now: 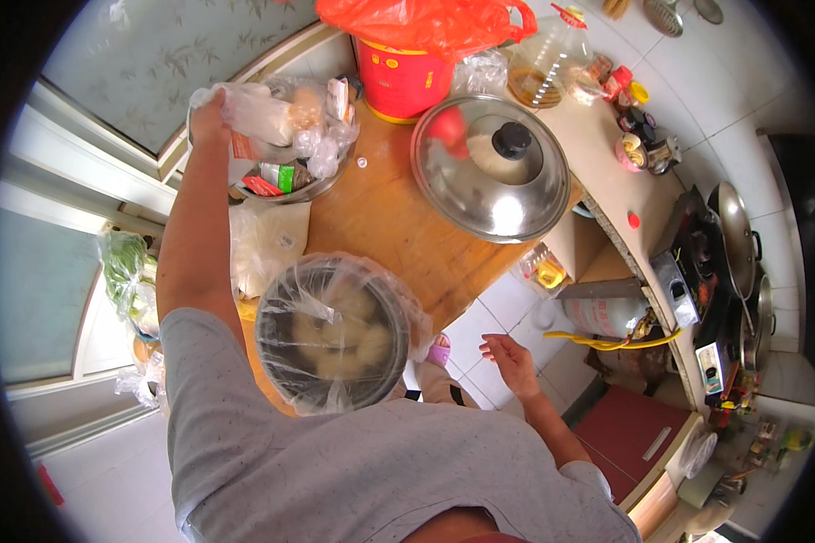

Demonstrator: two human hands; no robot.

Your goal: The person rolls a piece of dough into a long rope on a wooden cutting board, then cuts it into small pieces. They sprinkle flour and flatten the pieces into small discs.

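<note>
My left hand (209, 122) is stretched out to the far left of the table, gripping a clear plastic bag (258, 112) above a metal basin (319, 189). The plastic partly hides its fingers. Packets and knotted bags (326, 149) crowd that basin. Nearest my body stands a round pot (263, 339) covered with clear plastic film, pale dough-like pieces (339, 339) showing dimly through it. Between the two lies a bag of white powder or grain (268, 241). My right hand (513, 363) hangs beside the table over the floor, fingers loosely curled and holding nothing.
A domed steel lid (492, 170) with a black knob covers something pale on the wooden table (367, 224). Behind it are a red bucket (404, 81) under a red plastic bag (428, 24) and an oil jug (547, 61). A gas stove (696, 271) stands on the right.
</note>
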